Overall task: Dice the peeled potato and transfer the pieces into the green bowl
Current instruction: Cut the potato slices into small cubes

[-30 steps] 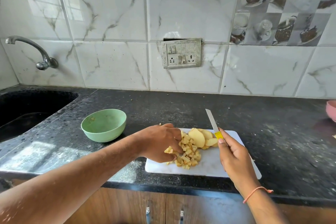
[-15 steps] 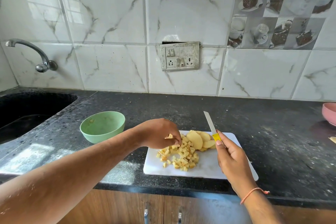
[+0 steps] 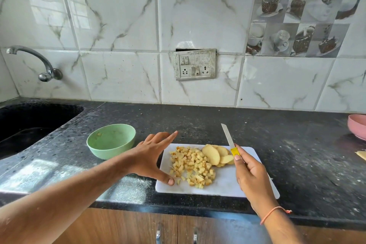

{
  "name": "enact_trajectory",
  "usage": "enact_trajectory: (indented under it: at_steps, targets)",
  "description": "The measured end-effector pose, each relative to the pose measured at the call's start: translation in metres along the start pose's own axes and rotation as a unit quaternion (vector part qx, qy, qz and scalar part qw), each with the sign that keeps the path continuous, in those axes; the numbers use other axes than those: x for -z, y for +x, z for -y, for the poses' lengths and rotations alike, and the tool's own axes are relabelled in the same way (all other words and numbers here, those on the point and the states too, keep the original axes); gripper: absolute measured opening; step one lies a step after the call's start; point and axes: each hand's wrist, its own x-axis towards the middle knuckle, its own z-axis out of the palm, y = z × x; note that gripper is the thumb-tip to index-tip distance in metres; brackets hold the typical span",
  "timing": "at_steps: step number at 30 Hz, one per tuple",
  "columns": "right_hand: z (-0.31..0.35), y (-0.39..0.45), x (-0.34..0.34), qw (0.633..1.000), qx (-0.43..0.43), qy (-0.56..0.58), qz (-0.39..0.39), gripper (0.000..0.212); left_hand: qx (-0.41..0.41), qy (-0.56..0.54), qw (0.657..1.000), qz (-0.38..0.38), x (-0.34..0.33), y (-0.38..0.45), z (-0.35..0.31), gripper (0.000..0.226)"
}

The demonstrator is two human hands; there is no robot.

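A pile of diced potato [image 3: 193, 165] lies on the white cutting board [image 3: 223, 184]. Several potato slices [image 3: 216, 154] lean together just right of the pile. My left hand [image 3: 152, 154] is spread wide with straight fingers at the board's left edge; its thumb tip touches the board near the dice. My right hand [image 3: 250, 172] grips the yellow handle of a knife [image 3: 229, 140], whose blade points up and away over the board's far edge. The green bowl [image 3: 111, 140] stands on the counter left of the board, holding only a few small bits.
A dark sink [image 3: 29, 125] with a tap [image 3: 33, 61] fills the left end of the black counter [image 3: 297, 154]. A pink bowl [image 3: 357, 127] sits at the far right edge. A switch panel [image 3: 195, 64] is on the tiled wall behind.
My left hand has let go of the dice it was gathering, opened wide and drawn back to the board's left edge. The knife hand has barely moved.
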Motion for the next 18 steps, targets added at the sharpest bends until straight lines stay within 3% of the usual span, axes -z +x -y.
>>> enact_trajectory:
  at_steps: [7, 14, 18]
  targets:
    - [0.002, -0.001, 0.000, 1.000, -0.005, -0.010, -0.003, 0.039, -0.008, -0.030, 0.999, -0.040, -0.014, 0.029, -0.009, 0.146]
    - [0.008, -0.003, 0.001, 1.000, -0.002, 0.000, 0.001, 0.037, -0.068, -0.100, 0.992, -0.039, -0.010, 0.055, -0.027, 0.107]
    - [0.009, -0.003, 0.002, 1.000, -0.002, 0.002, 0.003, 0.038, -0.063, -0.074, 0.995, -0.030, -0.001, 0.048, -0.057, 0.129]
